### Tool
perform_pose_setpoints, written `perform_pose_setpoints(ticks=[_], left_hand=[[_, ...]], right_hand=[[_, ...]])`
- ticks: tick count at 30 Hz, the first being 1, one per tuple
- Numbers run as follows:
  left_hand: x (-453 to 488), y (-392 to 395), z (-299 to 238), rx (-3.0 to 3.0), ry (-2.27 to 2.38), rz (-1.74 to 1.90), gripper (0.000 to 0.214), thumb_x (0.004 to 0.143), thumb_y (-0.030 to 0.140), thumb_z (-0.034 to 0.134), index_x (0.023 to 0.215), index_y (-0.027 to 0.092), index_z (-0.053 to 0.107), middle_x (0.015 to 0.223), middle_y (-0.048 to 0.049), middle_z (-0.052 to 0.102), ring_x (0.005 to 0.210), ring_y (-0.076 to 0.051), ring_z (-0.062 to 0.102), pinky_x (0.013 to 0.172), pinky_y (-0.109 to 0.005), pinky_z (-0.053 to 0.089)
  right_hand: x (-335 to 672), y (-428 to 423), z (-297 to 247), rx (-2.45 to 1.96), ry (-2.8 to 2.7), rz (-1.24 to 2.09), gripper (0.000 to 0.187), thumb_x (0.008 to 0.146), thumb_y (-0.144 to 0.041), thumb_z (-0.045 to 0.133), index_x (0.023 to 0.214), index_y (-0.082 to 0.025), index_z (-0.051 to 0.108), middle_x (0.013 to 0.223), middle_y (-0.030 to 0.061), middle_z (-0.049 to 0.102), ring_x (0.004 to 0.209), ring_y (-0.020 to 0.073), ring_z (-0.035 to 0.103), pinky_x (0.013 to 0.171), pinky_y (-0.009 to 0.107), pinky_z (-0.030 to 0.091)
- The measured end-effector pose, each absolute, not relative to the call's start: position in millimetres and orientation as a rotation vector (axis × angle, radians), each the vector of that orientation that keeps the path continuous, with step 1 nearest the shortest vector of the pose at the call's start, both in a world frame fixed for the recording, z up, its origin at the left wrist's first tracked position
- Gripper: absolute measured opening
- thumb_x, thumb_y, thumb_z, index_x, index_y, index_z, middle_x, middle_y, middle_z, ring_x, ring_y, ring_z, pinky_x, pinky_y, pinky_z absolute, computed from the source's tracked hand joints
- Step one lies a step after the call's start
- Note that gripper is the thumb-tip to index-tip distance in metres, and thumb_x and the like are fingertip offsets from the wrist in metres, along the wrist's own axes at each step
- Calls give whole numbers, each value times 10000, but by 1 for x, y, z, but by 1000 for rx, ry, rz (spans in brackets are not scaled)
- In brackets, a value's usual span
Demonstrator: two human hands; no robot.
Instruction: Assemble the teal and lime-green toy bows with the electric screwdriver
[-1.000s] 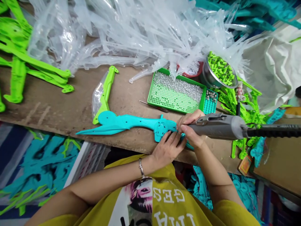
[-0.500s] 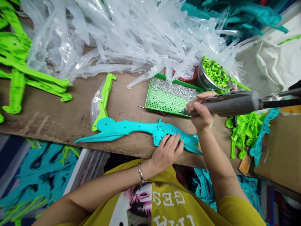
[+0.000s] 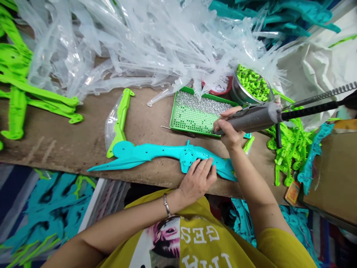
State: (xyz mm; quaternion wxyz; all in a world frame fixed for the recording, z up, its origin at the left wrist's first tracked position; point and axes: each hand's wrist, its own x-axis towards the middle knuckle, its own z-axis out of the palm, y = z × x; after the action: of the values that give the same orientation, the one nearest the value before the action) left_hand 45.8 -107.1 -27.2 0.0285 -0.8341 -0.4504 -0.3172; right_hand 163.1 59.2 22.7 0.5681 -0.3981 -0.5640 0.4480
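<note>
A long turquoise plastic piece, shaped like a toy bow, lies across the bench near its front edge. My left hand rests flat on its right half, fingers stretched out. In my right hand is a grey electric screwdriver, its body slanting up to the right and its tip end over the green tray. The green perforated tray holds a heap of small silver screws. Against the turquoise piece's left part leans a lime-green limb with a clear plastic fin.
Translucent plastic parts are piled along the back. A metal bowl of small green pieces stands behind the tray. Lime-green parts lie at left and right. A cardboard box sits at right. The screwdriver's cable and coiled spring run right.
My right hand and the screwdriver have shifted slightly left, and the tool's rear end has swung left. My left hand stays on the turquoise piece.
</note>
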Motion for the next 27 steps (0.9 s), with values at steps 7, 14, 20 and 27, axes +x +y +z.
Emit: perform_pose_setpoints(ticks=[7,14,20,27], left_hand=[[43,-109,-26,-2659,-1409,-867,432,968,179,559,1395,241,588,1370,-143,676,1220,-255,641,1096,-446,469],[43,-111,-28,-2703,-1400,-831,492,965,206,595,1452,264,548,1423,-154,640,1248,-273,624,1114,-463,447],[43,-109,-26,-2702,-1392,-813,494,968,196,600,1453,270,544,1404,-157,647,1259,-267,618,1119,-456,441],[42,-110,-28,-2699,-1406,-883,462,975,196,567,1431,272,565,1417,-143,638,1260,-254,612,1123,-451,445]], right_hand=[[164,37,66,-829,-1260,929,242,790,-410,796,935,-301,636,527,-67,537,435,156,510,476,340,473],[189,-27,77,-875,-1320,1085,197,822,-297,768,995,-288,674,562,-58,569,446,150,541,476,325,510],[198,-42,56,-963,-1243,1096,185,834,-283,756,985,-286,649,580,-73,584,481,157,572,520,323,532],[201,-40,39,-915,-1370,1225,201,821,-148,753,922,-283,643,662,-59,623,578,160,623,584,323,529]])
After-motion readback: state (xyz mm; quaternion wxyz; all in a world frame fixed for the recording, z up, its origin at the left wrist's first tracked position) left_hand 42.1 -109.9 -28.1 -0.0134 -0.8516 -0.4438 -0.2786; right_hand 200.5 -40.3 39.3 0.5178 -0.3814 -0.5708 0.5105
